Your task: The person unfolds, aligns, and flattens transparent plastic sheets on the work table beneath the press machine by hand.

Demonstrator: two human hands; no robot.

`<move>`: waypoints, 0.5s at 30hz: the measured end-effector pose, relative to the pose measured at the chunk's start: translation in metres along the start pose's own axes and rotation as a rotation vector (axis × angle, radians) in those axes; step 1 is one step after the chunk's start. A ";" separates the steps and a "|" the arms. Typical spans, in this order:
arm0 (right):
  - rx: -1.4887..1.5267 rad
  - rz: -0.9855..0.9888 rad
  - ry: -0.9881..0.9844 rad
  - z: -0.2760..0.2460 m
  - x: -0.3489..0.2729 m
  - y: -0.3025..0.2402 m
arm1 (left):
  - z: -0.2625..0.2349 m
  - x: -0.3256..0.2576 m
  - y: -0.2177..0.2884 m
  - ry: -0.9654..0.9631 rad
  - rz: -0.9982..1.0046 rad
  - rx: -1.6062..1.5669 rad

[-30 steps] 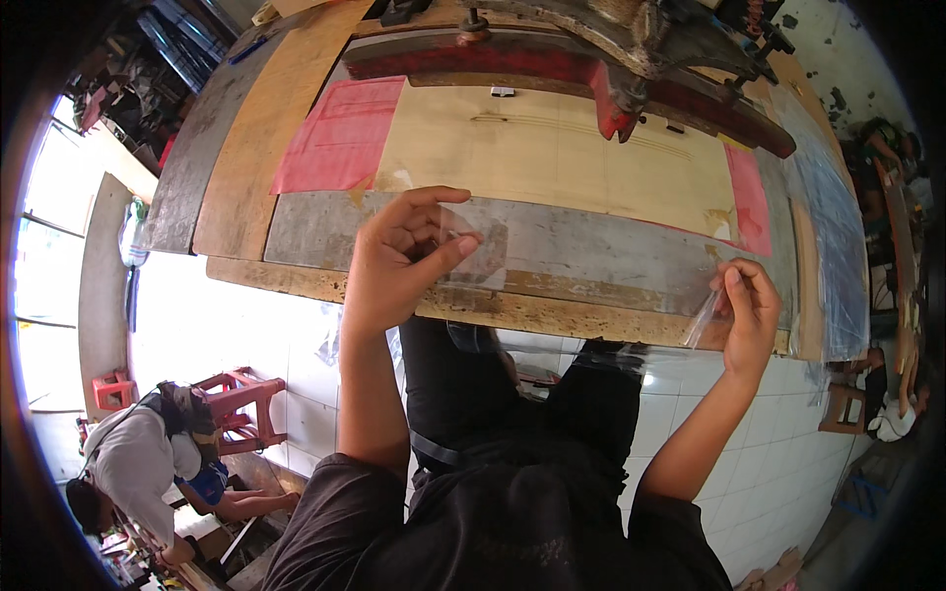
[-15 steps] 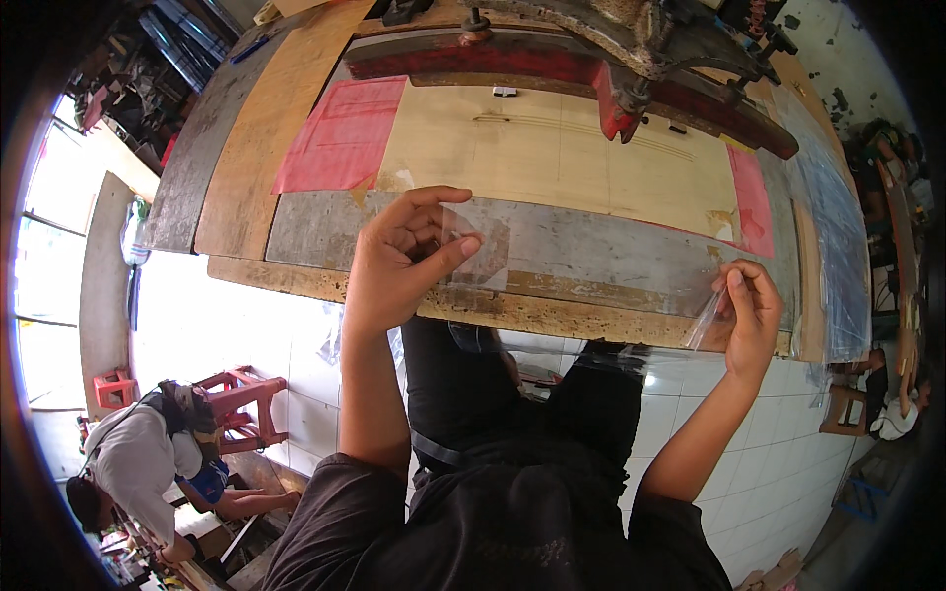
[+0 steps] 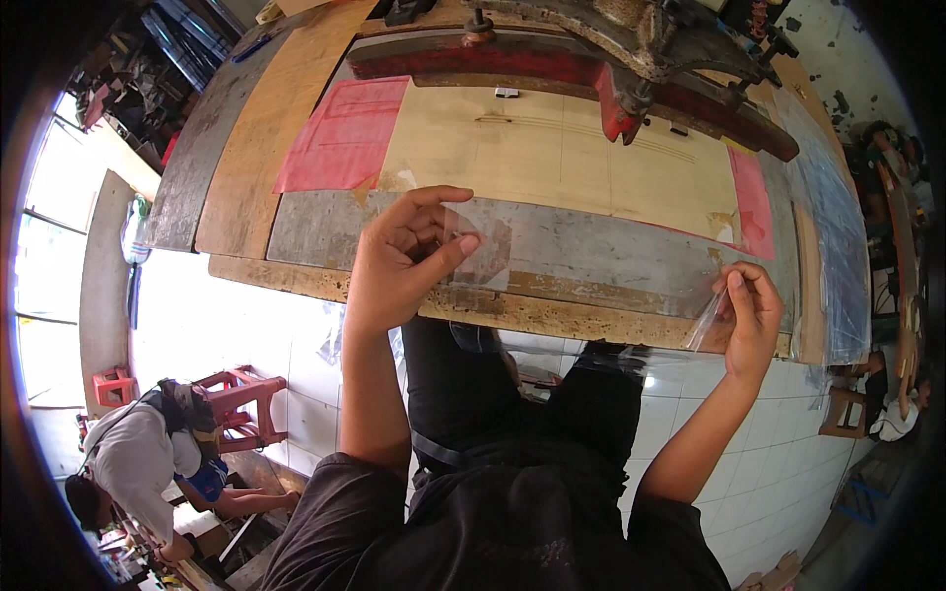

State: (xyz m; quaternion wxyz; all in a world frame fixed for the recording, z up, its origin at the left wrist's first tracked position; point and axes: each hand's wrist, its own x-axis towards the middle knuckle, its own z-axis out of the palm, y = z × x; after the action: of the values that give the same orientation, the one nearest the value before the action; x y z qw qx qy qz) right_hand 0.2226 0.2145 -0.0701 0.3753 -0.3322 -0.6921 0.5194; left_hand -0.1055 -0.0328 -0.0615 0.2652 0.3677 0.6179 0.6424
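A thin clear plastic sheet [image 3: 487, 264] hangs over the near edge of the workbench, its corners pinched in my two hands. My left hand [image 3: 399, 258] is closed on one corner between thumb and fingers, the index finger stretching out above. Some way to the right, my right hand [image 3: 751, 313] pinches the other end, where the film is drawn into folds. The sheet's middle is so transparent that its outline is hard to follow. Beyond it lies a cream board [image 3: 552, 153], with a pink sheet [image 3: 340, 138] at its left end and a pink strip [image 3: 752, 205] at its right.
A red metal clamp bar [image 3: 532, 67] with bolts spans the back of the bench. Stacked clear plastic [image 3: 838, 256] lies at the bench's right side. A red stool [image 3: 246, 409] and a bent-over person [image 3: 148, 453] are at the lower left.
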 end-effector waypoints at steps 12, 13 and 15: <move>-0.011 0.008 0.015 0.000 -0.001 0.001 | -0.002 -0.001 0.002 0.000 -0.012 0.000; -0.008 0.007 0.016 0.000 -0.001 0.000 | -0.002 -0.001 0.002 0.000 -0.012 0.000; -0.006 0.007 0.016 0.001 -0.001 0.000 | -0.002 0.000 0.003 -0.009 -0.012 0.022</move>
State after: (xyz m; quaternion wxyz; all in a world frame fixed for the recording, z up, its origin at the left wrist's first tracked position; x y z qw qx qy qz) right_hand 0.2226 0.2132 -0.0704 0.3781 -0.3397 -0.6895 0.5160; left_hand -0.1070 -0.0347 -0.0581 0.2677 0.3697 0.6261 0.6322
